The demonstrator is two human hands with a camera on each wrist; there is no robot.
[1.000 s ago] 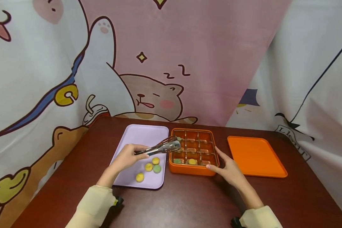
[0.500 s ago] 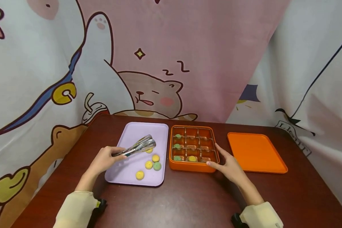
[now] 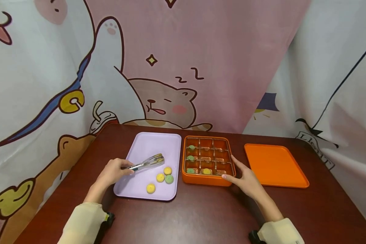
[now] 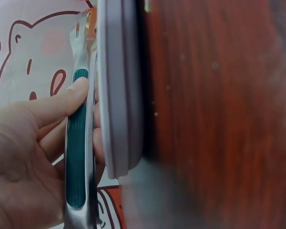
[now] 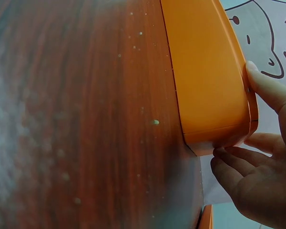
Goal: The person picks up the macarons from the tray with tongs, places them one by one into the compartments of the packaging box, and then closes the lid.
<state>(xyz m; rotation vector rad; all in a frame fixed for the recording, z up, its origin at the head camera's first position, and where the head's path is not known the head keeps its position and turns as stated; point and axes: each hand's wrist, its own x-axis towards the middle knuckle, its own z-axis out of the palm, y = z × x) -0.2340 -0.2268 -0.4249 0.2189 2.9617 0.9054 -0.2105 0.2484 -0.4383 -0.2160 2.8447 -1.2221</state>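
In the head view, my left hand (image 3: 112, 173) grips metal tongs (image 3: 144, 164), thumb on the teal handle pad (image 4: 76, 155). The tongs' tips are drawn together low over the lilac tray (image 3: 146, 139); yellow shows through them, apparently a cookie mostly hidden. Close by on the tray lie a green cookie (image 3: 169, 179) and several yellow cookies (image 3: 150, 188). My right hand (image 3: 247, 179) holds the near right corner of an orange box (image 3: 201, 179), thumb on its rim and fingers against its side. Green cookies (image 3: 190, 158) sit in its left column, a yellow cookie (image 3: 206, 171) in the front middle compartment.
An orange lid (image 3: 276, 166) lies flat on the dark wooden table (image 3: 201, 217), right of the box. The tray stands close to the box's left side. A printed cartoon curtain (image 3: 231, 67) hangs behind the table.
My left hand has carried the tongs left from over the box to above the tray, and their tips have since drawn together. My right hand has stayed on the box.
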